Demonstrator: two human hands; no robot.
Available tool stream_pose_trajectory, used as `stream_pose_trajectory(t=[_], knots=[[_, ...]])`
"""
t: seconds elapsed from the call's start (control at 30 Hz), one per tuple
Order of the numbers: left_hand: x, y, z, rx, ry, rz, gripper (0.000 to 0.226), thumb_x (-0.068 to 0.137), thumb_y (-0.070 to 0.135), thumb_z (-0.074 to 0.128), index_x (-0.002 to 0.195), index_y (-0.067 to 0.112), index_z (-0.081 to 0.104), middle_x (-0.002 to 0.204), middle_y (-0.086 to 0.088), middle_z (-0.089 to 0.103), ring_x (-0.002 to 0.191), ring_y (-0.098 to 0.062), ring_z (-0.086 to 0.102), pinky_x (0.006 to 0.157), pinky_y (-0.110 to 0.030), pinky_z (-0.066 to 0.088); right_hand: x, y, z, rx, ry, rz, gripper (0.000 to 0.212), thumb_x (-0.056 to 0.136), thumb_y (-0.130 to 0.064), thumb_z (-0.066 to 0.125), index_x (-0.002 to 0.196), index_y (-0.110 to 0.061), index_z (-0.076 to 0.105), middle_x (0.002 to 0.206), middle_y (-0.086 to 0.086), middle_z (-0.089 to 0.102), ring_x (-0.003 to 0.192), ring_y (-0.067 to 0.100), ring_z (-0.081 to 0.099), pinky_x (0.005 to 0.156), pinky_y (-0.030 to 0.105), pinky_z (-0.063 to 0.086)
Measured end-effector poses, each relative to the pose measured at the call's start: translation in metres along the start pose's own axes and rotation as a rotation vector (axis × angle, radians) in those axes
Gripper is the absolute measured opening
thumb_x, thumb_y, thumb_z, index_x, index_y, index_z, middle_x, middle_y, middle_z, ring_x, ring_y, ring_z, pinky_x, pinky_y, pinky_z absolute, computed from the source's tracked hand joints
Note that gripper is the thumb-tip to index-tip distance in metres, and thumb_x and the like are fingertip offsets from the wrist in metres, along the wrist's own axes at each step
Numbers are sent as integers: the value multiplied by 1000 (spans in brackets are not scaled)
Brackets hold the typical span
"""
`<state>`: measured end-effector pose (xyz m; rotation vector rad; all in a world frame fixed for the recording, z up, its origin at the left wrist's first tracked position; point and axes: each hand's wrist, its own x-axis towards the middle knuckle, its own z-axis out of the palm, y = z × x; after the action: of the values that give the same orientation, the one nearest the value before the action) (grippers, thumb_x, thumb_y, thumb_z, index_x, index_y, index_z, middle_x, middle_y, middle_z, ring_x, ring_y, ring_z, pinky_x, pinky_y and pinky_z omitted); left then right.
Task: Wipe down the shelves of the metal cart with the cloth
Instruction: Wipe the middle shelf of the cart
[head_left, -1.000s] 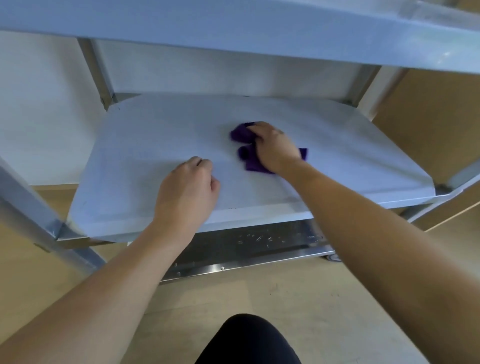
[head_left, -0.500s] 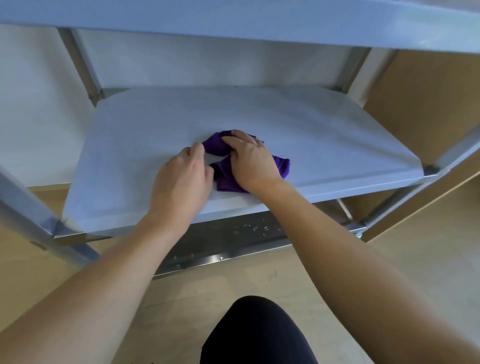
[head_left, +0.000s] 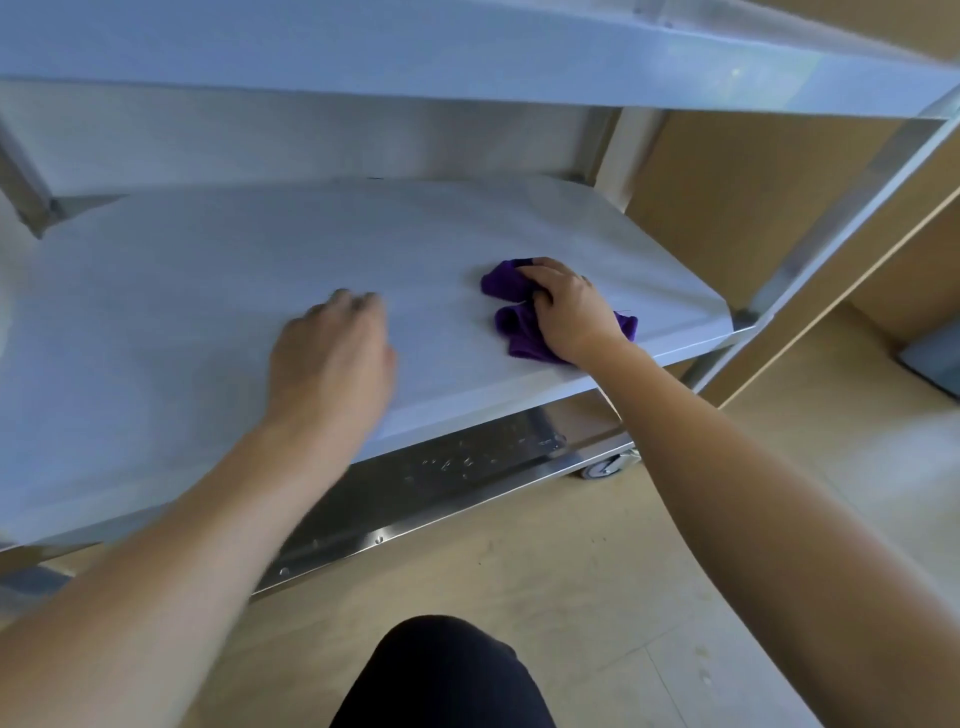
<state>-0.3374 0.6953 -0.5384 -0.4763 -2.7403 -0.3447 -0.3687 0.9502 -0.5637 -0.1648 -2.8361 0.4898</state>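
One crumpled purple cloth under right hand.

Even, soft daylight, no hard shadows. My left hand smears with motion blur; my right hand reads sharp. Wide-angle bowing bends the top shelf edges. Faint sheen on lower rail.

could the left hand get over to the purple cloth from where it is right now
Probably yes. The left hand lies on the middle shelf with only bare shelf between it and the purple cloth, though the right hand covers much of it.
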Motion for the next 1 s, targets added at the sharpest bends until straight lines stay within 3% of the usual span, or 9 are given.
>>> stream_pose_trajectory(t=[0.17, 0.33, 0.4, 0.53, 0.67, 0.8, 0.9, 1.0], knots=[[19, 92, 33, -174, -19, 287, 21, 90, 18, 49, 106, 10, 60, 109, -10, 61, 96, -34, 59, 72, -39, 42, -1, 17, -10, -34, -1, 2, 45, 96, -6, 36, 136, -19, 52, 147, -1, 45, 128, 29, 46, 107, 35, 34], [15, 97, 71, -218, -47, 384, 37, 85, 22, 34, 99, 7, 65, 105, -13, 63, 98, -34, 59, 81, -42, 48, -6, 91, -52, -113, 30, 200, 42, 97, -11, 37, 135, -21, 53, 142, 3, 50, 121, 32, 52, 100, 36, 41], [14, 98, 68, -241, -66, 375, 43, 85, 23, 29, 101, 7, 65, 108, -13, 63, 102, -33, 58, 85, -42, 48, -5, 119, -67, -147, 27, 318, 41, 98, -15, 37, 135, -22, 52, 140, 7, 51, 118, 36, 54, 97, 39, 44], [11, 103, 61, -274, -99, 335, 23, 90, 13, 45, 106, 7, 61, 115, -12, 58, 108, -34, 52, 89, -42, 43, 3, 118, -63, -202, 34, 443, 43, 95, -16, 36, 136, -23, 49, 141, 10, 48, 119, 40, 50, 96, 44, 45], [9, 105, 59, -249, -91, 311, 24, 91, 15, 45, 108, 9, 60, 117, -9, 56, 104, -33, 51, 86, -40, 41, 2, 58, -30, -136, -2, 134, 42, 93, -16, 45, 135, -18, 51, 146, 4, 43, 125, 36, 46, 104, 43, 40], [11, 102, 59, -274, -65, 249, 16, 87, 17, 46, 94, 10, 58, 100, -7, 58, 89, -31, 55, 69, -37, 39, 1, 22, -7, -9, -2, -114, 43, 95, -7, 41, 134, -18, 54, 146, -1, 46, 130, 28, 44, 109, 35, 34], [14, 98, 63, -278, -13, 64, 22, 82, 23, 50, 96, 11, 62, 101, -5, 63, 95, -29, 58, 80, -38, 44, 6, 46, -19, 20, -18, -64, 42, 96, -8, 41, 134, -20, 55, 145, -3, 48, 128, 25, 48, 106, 32, 36], [17, 98, 67, -223, 2, -22, 26, 83, 26, 51, 101, 12, 64, 108, -3, 64, 104, -27, 57, 94, -44, 41, 11, 86, -43, -55, 33, 164, 42, 98, -12, 38, 135, -23, 52, 142, 2, 51, 120, 31, 53, 95, 33, 40]])
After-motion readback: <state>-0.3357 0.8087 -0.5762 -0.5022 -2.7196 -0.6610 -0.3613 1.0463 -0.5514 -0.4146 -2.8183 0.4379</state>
